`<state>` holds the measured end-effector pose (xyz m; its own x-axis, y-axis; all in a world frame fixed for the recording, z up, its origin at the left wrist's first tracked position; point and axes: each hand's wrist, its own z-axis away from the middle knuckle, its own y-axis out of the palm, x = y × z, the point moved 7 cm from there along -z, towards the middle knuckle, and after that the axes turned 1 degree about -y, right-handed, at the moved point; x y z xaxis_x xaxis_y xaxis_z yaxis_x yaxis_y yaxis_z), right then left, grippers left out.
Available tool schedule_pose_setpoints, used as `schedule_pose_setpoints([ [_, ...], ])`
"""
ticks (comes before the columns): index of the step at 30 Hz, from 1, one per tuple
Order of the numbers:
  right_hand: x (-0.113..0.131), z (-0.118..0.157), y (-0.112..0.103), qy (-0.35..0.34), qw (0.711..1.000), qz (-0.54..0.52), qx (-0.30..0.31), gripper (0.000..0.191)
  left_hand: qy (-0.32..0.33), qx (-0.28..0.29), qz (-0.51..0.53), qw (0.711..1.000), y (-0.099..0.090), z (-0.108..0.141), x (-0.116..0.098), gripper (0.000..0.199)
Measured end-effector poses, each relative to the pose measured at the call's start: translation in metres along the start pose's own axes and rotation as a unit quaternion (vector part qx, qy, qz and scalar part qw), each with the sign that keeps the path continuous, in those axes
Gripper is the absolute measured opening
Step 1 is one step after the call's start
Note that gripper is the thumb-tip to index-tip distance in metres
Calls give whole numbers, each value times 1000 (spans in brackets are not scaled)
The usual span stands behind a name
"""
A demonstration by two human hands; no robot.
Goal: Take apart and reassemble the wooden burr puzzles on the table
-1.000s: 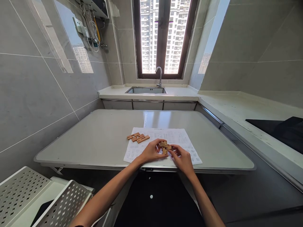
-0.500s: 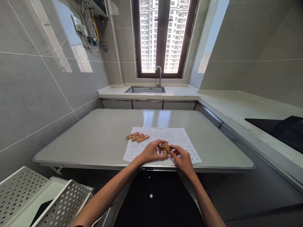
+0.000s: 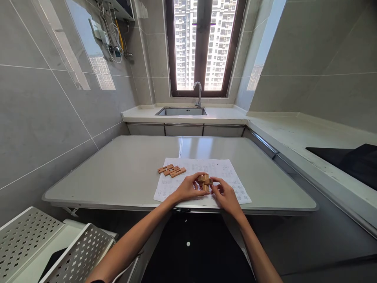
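Over the front part of a printed paper sheet, my left hand grips an interlocking wooden block puzzle between its thumb and fingers. Bars of the puzzle cross each other and stick out several ways. Curled in from the right, my right hand has thumb and fingertips at the puzzle's right-hand bar end. Contact seems likely there, though the fingers partly hide it. Flat notched wooden pieces lie side by side near the sheet's upper left corner, partly off the paper.
The white folding table carries the sheet. Behind it, a counter holds a sink with a tap under a window. A perforated white rack stands at lower left. A black item rests on the right counter.
The puzzle has risen and turned slightly in my left hand. My right thumb and fingers have eased back to the right from their closer pinch. The loose pieces stay put.
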<state>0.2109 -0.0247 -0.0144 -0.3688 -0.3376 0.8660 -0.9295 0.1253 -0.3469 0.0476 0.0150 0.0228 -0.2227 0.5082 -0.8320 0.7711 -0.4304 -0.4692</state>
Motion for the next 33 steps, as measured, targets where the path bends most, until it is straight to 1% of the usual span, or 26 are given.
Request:
schedule_pose_setpoints([
  [6,-2,0,1,9,999,-18,30,36,11,27,22,999,3,0,-3,68],
  [9,-2,0,3,11,999,-18,49,34,7,41,41,998,4,1,-5,70],
  [14,-3,0,5,19,997,-27,65,37,-3,47,41,998,5,1,-3,71],
  [21,-4,-1,6,17,997,-29,74,36,7,42,34,999,7,-1,3,71],
  [29,-4,-1,7,9,997,-3,82,38,0,49,22,999,7,1,-1,72],
  [33,2,0,5,1,997,15,70,38,5,44,5,999,5,1,-3,71],
])
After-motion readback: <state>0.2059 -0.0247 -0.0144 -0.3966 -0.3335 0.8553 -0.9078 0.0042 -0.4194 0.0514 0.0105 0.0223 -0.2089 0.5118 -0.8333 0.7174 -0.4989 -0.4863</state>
